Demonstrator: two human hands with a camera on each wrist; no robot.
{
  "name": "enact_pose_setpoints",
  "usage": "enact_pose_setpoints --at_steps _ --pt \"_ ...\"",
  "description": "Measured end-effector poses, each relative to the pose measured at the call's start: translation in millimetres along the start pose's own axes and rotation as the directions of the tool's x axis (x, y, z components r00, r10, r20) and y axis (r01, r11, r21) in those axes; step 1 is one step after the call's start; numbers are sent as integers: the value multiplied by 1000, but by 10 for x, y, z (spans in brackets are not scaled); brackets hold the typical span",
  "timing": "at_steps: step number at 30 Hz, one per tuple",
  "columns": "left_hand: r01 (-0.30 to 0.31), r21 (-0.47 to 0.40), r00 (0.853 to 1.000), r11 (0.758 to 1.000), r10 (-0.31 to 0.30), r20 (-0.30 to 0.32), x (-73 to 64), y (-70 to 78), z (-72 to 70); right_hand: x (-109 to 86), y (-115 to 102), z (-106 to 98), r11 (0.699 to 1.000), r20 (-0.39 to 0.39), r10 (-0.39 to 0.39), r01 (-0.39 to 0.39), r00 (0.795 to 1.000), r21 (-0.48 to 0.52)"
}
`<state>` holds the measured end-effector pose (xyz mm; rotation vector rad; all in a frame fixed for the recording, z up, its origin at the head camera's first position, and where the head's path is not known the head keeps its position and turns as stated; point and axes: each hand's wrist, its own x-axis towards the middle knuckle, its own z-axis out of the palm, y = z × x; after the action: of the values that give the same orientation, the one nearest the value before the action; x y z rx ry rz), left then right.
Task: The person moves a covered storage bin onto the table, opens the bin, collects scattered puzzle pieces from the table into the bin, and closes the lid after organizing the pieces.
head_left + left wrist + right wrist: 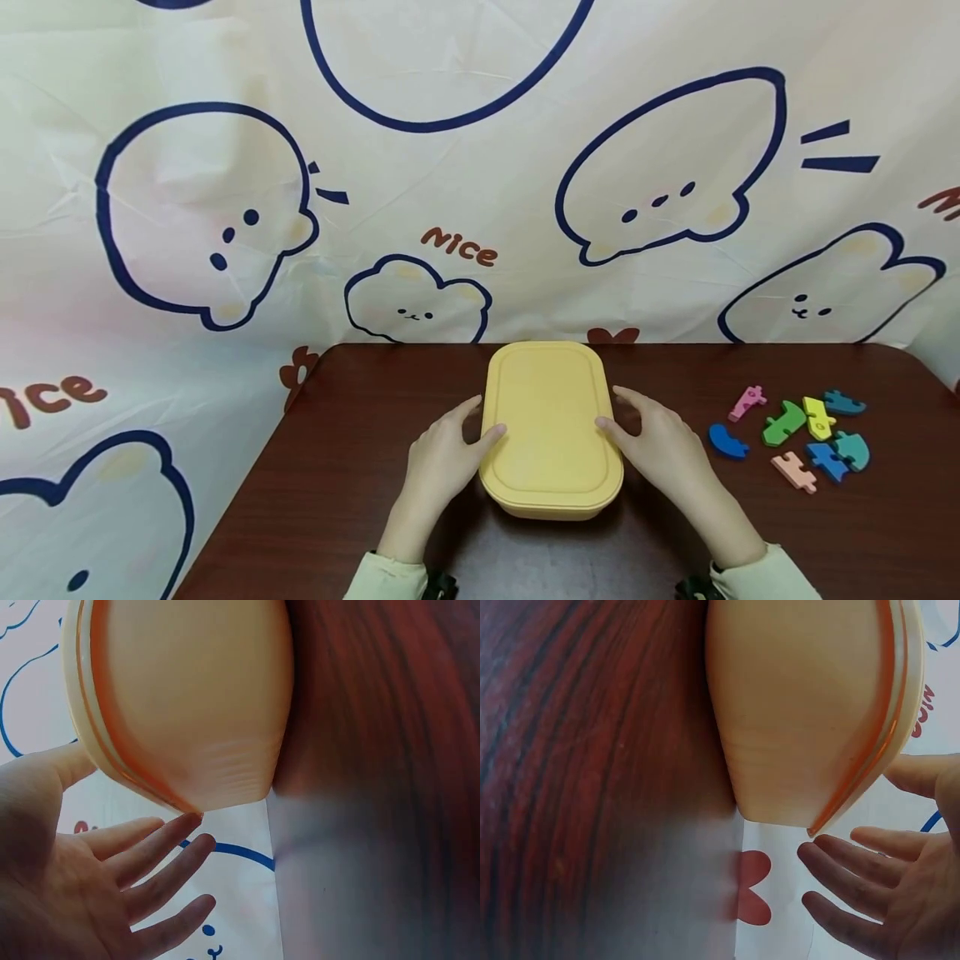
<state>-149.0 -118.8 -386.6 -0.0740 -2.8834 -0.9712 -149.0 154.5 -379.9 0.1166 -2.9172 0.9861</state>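
Observation:
A yellow lidded box (551, 425) stands on the dark wooden table, its lid on. At its left side is my left hand (444, 450), the thumb at the lid's edge and the other fingers extended and spread. In the left wrist view the fingertips (201, 840) reach close to the lid's rim, beyond the box wall (195, 697). My right hand (663, 442) mirrors this on the other side, thumb at the lid's right edge. The right wrist view shows its loosely straight fingers (855, 877) just beyond the rim. What the box contains is hidden.
To the right lie several colourful puzzle pieces, among them a green piece (783, 423), a blue piece (727, 442), a pink piece (747, 402) and a peach piece (793, 472). A printed cloth (525, 183) hangs behind the table's (330, 467) far edge.

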Motion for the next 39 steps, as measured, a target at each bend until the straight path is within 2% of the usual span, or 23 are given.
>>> enact_pose_setpoints --at_steps 7,20,29,39 --pt "-2 16 1000 1000 1 31 11 -10 24 18 11 8 999 65 44 -44 997 -9" --pt "-12 39 1000 999 12 14 1 -24 35 18 30 9 999 143 42 -43 989 3" --pt "-26 49 1000 998 26 -1 -6 -4 48 9 22 27 999 153 46 -45 987 -12" --pt "-39 60 999 997 40 -20 -29 13 50 -16 12 44 1000 109 -1 3 994 -15"
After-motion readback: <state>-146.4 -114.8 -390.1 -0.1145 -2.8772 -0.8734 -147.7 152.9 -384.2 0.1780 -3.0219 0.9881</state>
